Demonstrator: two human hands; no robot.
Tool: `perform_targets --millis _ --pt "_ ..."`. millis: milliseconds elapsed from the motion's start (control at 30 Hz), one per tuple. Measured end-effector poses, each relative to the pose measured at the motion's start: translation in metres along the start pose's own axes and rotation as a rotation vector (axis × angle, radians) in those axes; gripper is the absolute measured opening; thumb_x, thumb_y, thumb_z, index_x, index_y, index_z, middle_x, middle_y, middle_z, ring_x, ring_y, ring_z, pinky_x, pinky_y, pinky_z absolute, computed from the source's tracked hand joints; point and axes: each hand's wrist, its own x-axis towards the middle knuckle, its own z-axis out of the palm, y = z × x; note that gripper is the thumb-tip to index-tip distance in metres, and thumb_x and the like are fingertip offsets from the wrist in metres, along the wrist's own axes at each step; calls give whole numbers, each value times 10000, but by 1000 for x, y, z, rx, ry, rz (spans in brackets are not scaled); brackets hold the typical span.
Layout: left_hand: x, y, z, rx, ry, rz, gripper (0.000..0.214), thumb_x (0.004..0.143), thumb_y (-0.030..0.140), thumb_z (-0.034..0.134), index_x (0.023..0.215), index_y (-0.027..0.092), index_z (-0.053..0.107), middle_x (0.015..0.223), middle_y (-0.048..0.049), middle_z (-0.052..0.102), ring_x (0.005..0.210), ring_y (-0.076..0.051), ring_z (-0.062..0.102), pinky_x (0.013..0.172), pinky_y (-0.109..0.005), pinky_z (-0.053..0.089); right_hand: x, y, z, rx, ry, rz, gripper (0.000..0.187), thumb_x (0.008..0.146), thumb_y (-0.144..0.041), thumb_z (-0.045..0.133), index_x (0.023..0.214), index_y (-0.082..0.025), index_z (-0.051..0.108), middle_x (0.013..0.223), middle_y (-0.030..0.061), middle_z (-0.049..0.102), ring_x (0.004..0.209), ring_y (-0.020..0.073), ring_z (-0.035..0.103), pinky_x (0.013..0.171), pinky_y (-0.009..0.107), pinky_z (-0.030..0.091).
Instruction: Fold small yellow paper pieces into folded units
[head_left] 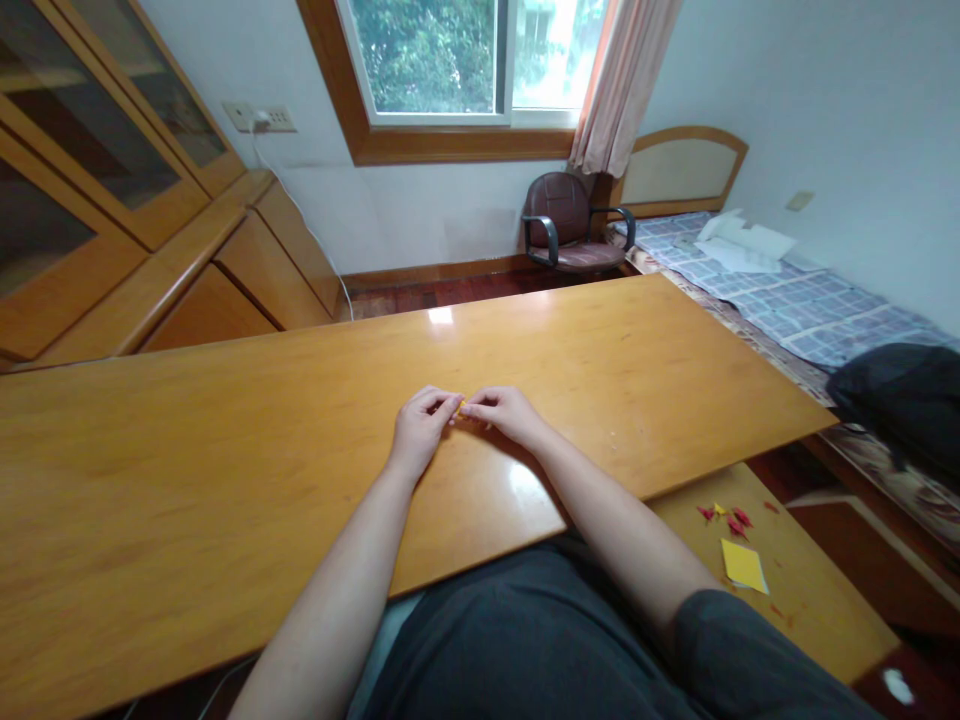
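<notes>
Over the middle of the wooden table (285, 460), my two hands meet fingertip to fingertip. Between them is a small piece of yellow paper (462, 404), mostly hidden by the fingers. My left hand (424, 425) pinches it from the left with thumb and forefinger. From the right, my right hand (504, 412) pinches the same piece, its other fingers curled. The shape of the folded piece is too small to make out.
A lower board at the right holds a stack of yellow paper squares (744, 566), several small red folded pieces (739, 522) and a yellow one (720, 509). Beyond stand a brown armchair (559, 225), a bed (817, 300) with a black bag (900, 405), and a cabinet (187, 260) at the left.
</notes>
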Motion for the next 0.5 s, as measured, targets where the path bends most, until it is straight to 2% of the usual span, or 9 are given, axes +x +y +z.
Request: perform_targets --millis 167,500 --pt "0 0 0 -10 -8 -21 265 822 406 647 695 181 705 648 0 584 641 -133 544 636 -247 419 -3 -2 1 11 5 26 368 720 -470 712 798 -111 725 682 27 664 585 104 541 527 207 412" --pt "1 -11 4 -157 -25 -187 244 716 415 732 751 174 715 661 -10 652 606 -137 563 591 -248 441 -5 -4 1 -14 31 15 338 729 -435 695 778 -101 722 642 25 653 554 105 545 524 216 400"
